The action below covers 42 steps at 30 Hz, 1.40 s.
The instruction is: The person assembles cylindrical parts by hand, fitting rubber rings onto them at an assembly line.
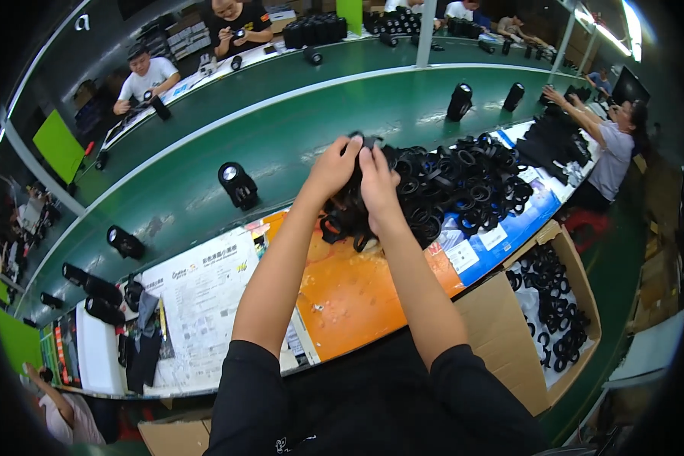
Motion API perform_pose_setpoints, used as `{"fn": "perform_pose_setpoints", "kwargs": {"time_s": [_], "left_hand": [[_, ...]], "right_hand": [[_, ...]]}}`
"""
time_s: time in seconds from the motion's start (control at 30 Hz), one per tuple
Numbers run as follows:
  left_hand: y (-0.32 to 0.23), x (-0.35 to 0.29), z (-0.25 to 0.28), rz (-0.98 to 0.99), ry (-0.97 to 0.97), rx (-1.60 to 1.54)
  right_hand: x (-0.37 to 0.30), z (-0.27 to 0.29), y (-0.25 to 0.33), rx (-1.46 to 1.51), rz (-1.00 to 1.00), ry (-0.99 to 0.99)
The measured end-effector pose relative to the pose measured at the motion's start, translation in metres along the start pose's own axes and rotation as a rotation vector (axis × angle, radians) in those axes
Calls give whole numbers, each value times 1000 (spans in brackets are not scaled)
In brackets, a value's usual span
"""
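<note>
My left hand and my right hand are close together over the far edge of the worktable. Their fingers close round a black object, mostly hidden; it resembles the black cylinders on the belt, but I cannot be sure. Just right of my hands lies a large heap of black rings, some showing blue. A few more rings lie under my wrists, at the edge of the orange sheet. To the left, a black cylindrical device with a shiny round end stands on the green conveyor belt.
Several black cylinders gather at the table's left end near a white block. An open cardboard box of black rings stands at the right. A co-worker reaches over black pieces at far right; others sit across the belt.
</note>
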<state>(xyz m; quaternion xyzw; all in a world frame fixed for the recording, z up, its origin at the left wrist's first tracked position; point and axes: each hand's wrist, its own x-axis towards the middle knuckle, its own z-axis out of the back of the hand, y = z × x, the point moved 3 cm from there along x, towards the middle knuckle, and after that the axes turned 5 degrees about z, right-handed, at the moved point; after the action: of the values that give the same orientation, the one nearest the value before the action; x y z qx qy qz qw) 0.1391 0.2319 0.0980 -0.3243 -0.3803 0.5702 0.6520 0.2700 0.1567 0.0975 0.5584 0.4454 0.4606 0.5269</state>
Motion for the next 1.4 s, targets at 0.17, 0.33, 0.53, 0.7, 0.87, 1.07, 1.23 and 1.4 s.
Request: {"fn": "perform_pose_setpoints", "kwargs": {"time_s": [0.17, 0.33, 0.53, 0.7, 0.87, 1.07, 1.23, 1.4], "left_hand": [[27, 38, -28, 95, 475, 47], [19, 40, -19, -13, 553, 428], [10, -12, -19, -264, 502, 527], [7, -50, -16, -123, 382, 510], [6, -64, 3, -140, 283, 415], [13, -95, 11, -329, 276, 505], [3, -111, 28, -412, 225, 711], [-7, -122, 53, -549, -55, 646]], "right_hand": [[10, 18, -23, -284, -77, 108], [-3, 31, 17, -386, -103, 204], [-9, 69, 18, -983, 370, 52], [0, 92, 4, -978, 253, 80], [-9, 99, -17, -946, 442, -57], [-17, 103, -5, -730, 572, 78], [-11, 93, 1, -703, 607, 319], [1, 92, -14, -758, 805, 280]]}}
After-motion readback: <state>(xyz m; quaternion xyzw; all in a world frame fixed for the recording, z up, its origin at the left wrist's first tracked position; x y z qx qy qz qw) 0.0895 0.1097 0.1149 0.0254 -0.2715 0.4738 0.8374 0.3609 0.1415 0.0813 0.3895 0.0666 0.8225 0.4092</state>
